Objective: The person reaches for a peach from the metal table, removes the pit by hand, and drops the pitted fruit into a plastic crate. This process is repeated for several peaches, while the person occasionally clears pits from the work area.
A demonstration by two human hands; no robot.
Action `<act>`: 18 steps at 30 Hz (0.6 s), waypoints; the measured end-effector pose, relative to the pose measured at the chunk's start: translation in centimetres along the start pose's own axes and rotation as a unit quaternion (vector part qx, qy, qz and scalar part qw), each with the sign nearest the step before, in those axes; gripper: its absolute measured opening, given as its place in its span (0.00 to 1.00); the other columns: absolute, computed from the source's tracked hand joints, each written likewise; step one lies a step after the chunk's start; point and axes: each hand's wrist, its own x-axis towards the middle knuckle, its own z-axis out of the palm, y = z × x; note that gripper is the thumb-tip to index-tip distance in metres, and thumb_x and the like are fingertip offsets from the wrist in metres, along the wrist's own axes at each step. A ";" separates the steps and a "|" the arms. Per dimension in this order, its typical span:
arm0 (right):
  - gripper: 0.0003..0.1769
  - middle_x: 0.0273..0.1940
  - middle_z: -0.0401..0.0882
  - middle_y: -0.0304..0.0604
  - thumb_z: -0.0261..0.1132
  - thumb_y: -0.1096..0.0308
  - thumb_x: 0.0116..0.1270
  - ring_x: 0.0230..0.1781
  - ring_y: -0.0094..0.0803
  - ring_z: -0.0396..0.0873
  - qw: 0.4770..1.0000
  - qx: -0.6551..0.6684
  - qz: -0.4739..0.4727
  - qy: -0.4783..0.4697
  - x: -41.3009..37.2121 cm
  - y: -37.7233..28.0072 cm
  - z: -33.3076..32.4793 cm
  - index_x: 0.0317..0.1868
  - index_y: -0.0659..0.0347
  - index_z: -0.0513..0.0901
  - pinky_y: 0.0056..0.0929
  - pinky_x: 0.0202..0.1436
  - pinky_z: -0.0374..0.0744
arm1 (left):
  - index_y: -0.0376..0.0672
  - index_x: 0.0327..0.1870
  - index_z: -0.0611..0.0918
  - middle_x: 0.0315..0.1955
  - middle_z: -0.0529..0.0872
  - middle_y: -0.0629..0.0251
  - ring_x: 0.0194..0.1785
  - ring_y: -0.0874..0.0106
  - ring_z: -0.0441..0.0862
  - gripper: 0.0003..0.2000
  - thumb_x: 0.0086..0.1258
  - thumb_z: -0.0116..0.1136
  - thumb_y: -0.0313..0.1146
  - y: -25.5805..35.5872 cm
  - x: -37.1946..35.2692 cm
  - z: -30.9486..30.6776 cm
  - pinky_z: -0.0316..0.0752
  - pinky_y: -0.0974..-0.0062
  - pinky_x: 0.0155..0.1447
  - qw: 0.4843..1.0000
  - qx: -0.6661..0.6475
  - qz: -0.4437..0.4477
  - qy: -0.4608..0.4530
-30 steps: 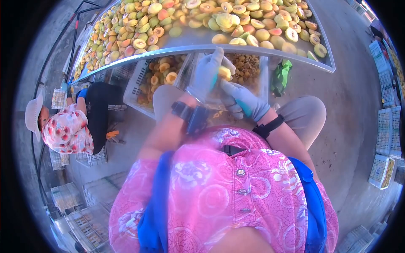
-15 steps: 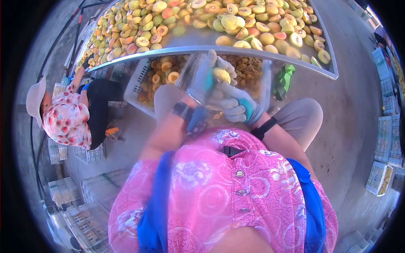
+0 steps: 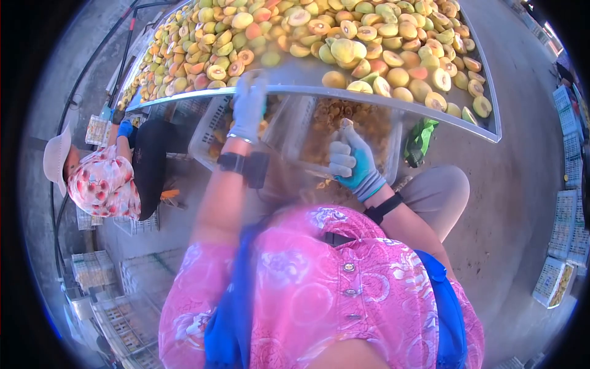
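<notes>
Halved and whole yellow peaches (image 3: 289, 40) lie heaped on the metal-rimmed table (image 3: 295, 91) in front of me. My left hand (image 3: 249, 107), in a grey and teal glove, is at the table's near rim, above the left crate. Motion smears its fingers, and no fruit shows clearly in it. My right hand (image 3: 353, 158), gloved alike, is closed with the thumb up, over the crate of brown peach pits (image 3: 344, 120). Something small and pale shows at its thumb tip; I cannot make out what it grips.
Under the rim, a white crate (image 3: 200, 138) holds peach halves, beside the white pit crate (image 3: 294, 144). A green bag (image 3: 421, 141) lies to the right. Another person (image 3: 101, 178) sits at left. Stacked crates (image 3: 562, 224) line the far right.
My hands were together around a peach; now they are apart. The left has moved left and up to the table rim, away from the right. The peach no longer shows between them.
</notes>
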 end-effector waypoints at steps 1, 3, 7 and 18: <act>0.25 0.19 0.55 0.24 0.47 0.41 0.76 0.11 0.15 0.53 1.000 -0.002 0.005 0.021 0.2 0.0 0.1 0.33 0.52 0.74 0.20 0.12 0.52 | 0.36 0.53 0.79 0.56 0.76 0.54 0.61 0.60 0.73 0.23 0.69 0.58 0.49 0.7 0.0 1.7 0.68 0.66 0.64 0.993 0.097 0.046 -0.046; 0.25 0.19 0.55 0.25 0.48 0.40 0.76 0.11 0.15 0.53 0.999 -0.007 0.006 0.042 0.5 0.0 0.2 0.30 0.50 0.72 0.19 0.12 0.52 | 0.37 0.57 0.77 0.57 0.75 0.48 0.64 0.54 0.70 0.28 0.65 0.59 0.51 4.3 -0.2 5.2 0.65 0.62 0.68 0.961 0.226 0.073 -0.143; 0.26 0.19 0.59 0.26 0.48 0.36 0.74 0.11 0.16 0.54 0.996 -0.028 0.012 0.086 0.7 0.0 0.7 0.27 0.47 0.69 0.19 0.11 0.51 | 0.35 0.63 0.72 0.63 0.72 0.46 0.68 0.54 0.68 0.35 0.61 0.62 0.53 4.9 2.4 11.4 0.65 0.64 0.69 0.907 0.311 0.025 -0.284; 0.25 0.21 0.64 0.29 0.47 0.39 0.75 0.08 0.17 0.51 0.988 -0.051 -0.043 0.136 -0.1 0.5 4.7 0.35 0.53 0.72 0.20 0.09 0.52 | 0.39 0.59 0.73 0.52 0.78 0.62 0.56 0.71 0.76 0.24 0.63 0.63 0.37 5.6 1.0 9.8 0.74 0.71 0.59 0.907 -0.235 -0.133 -0.323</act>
